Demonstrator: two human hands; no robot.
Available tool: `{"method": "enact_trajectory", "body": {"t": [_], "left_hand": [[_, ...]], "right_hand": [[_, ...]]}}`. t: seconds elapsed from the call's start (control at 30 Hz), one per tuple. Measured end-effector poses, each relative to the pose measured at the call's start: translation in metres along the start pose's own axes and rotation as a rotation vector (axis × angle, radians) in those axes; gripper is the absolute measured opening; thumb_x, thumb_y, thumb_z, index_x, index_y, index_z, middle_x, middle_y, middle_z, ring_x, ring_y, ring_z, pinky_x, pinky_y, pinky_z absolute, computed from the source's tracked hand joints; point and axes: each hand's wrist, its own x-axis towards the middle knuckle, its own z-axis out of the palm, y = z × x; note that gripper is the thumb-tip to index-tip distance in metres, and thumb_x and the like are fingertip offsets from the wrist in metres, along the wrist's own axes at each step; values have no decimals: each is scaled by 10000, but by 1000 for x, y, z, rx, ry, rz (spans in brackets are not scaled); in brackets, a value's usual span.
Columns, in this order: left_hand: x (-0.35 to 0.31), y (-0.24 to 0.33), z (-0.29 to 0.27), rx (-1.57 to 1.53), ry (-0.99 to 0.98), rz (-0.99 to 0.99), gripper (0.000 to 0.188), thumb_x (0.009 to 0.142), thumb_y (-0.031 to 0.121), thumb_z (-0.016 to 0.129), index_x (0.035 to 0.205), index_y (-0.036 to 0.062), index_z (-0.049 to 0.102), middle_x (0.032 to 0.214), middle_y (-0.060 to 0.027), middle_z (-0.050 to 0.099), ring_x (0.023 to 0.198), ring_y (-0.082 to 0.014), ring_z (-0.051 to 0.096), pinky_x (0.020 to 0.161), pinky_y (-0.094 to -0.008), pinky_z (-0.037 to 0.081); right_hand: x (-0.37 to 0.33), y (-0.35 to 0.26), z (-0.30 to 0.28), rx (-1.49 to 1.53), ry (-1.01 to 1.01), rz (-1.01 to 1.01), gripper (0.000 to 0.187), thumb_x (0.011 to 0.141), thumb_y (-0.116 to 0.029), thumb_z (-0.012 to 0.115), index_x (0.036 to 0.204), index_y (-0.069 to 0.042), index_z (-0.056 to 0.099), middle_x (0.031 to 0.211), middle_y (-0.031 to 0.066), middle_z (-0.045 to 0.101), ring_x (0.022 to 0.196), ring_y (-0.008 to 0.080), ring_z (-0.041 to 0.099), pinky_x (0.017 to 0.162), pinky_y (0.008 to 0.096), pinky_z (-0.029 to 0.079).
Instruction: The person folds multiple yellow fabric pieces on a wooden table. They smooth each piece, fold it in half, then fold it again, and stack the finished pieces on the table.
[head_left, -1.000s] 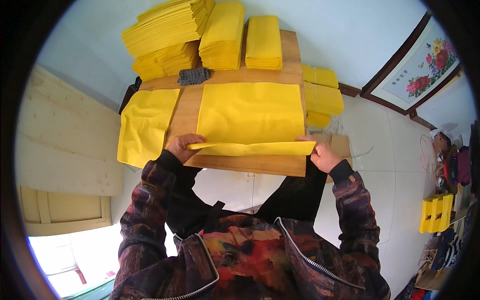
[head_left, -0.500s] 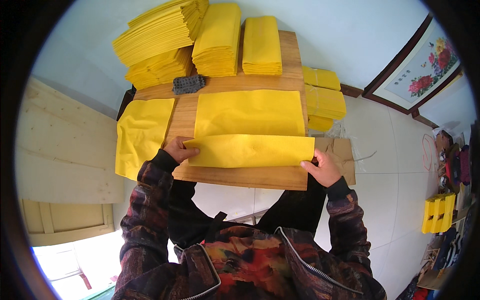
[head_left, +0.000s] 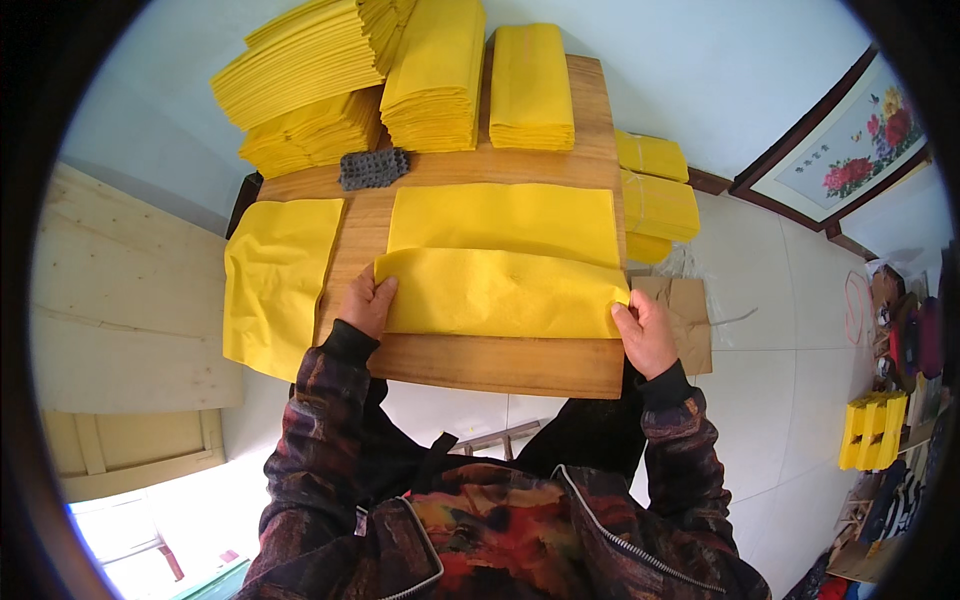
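Note:
A yellow sheet (head_left: 505,290), felt-like in look, lies on the wooden table in front of me, its near part folded up over the rest. At the left end of the fold, my left hand (head_left: 368,300) pinches the edge between thumb and fingers. My right hand (head_left: 645,328) grips the right end the same way, thumb on top. The far part of the sheet shows flat beyond the folded edge. Beside my left hand lies another yellow sheet (head_left: 280,280), creased and hanging over the table's left edge.
Folded yellow stacks (head_left: 430,80) line the back of the wooden table (head_left: 480,365), with a dark grey knitted item (head_left: 373,169) before them. More yellow bundles (head_left: 660,205) and a brown cardboard piece (head_left: 682,320) are off the table's right side. A framed flower picture (head_left: 845,145) leans at the right.
Both hands have moved the folded edge slightly away from me, so the fold covers more of the sheet. My left hand has turned more upright.

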Motion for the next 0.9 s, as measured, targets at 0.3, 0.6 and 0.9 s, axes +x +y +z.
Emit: {"method": "enact_trajectory", "body": {"t": [0.3, 0.6, 0.9], "left_hand": [[-5, 10, 11, 488, 205, 47, 222, 872, 187, 588, 941, -22, 564, 778, -238, 613, 746, -389, 617, 628, -394, 473], [-6, 15, 12, 570, 245, 29, 210, 873, 200, 586, 891, -4, 541, 748, -254, 591, 722, -434, 591, 586, -436, 455], [-4, 8, 9, 550, 220, 40, 208, 877, 197, 573, 875, -6, 527, 750, -266, 582, 751, -459, 574, 598, -459, 449]], "right_hand": [[0, -15, 8, -84, 96, -2, 248, 940, -155, 555, 768, -31, 425, 674, -5, 373, 637, 79, 355, 561, 265, 335], [5, -13, 11, 72, 89, 47, 149, 929, -142, 578, 910, -18, 498, 700, 29, 506, 639, 96, 460, 584, 277, 406], [10, -20, 15, -55, 161, 25, 165, 919, -162, 588, 902, -25, 498, 688, 56, 525, 608, 135, 481, 574, 296, 419]]}}
